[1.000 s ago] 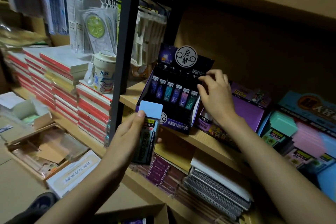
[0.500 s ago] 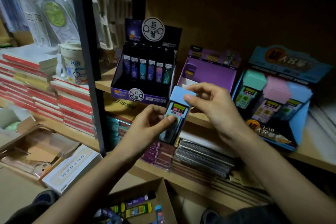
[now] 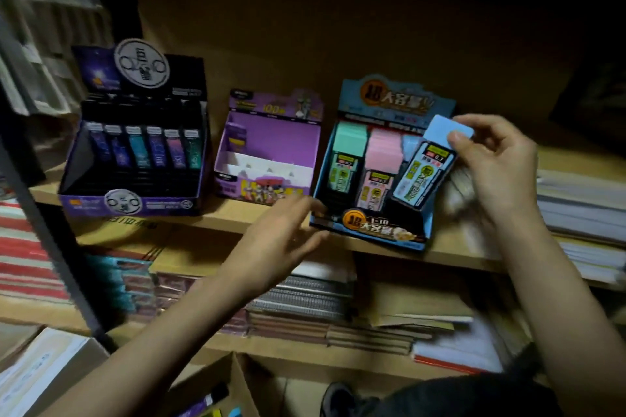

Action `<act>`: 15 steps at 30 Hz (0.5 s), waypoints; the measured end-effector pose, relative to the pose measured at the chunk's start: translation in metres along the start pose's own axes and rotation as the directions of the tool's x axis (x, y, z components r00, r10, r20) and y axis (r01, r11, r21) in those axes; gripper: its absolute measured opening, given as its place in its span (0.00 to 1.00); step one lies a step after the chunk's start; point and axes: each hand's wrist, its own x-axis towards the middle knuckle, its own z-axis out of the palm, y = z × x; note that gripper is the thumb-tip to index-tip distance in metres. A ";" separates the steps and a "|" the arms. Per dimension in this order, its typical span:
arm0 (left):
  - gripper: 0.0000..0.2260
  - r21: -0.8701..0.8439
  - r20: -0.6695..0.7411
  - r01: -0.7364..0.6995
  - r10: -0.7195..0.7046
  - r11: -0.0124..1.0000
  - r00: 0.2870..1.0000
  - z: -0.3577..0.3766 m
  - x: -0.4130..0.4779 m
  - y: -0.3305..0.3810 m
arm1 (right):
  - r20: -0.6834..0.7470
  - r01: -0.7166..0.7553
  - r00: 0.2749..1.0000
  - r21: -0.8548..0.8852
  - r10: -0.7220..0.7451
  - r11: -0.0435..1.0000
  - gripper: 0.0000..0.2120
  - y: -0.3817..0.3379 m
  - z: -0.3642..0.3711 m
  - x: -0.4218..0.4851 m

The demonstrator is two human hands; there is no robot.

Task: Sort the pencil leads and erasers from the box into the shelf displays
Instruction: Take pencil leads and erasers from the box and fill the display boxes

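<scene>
We pinch the blue lead case point(image 3: 425, 167), marked "0.7", at its pale top with our right hand point(image 3: 498, 166), over the right slot of the blue display box point(image 3: 372, 230), which reads "1=10". Our left hand point(image 3: 281, 240), fingers loose, holds nothing near its front corner. The purple display point(image 3: 271, 132) beside it shows "100".

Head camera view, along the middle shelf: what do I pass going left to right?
Dark lead display → purple display box → blue display box → right hand pinching a blue lead pack → paper stacks.
</scene>
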 end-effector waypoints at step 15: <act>0.20 0.040 0.030 0.034 -0.036 0.999 0.999 0.051 0.029 -0.003 | 0.211 0.086 0.976 -0.152 -0.053 0.985 0.12 0.038 -0.004 0.012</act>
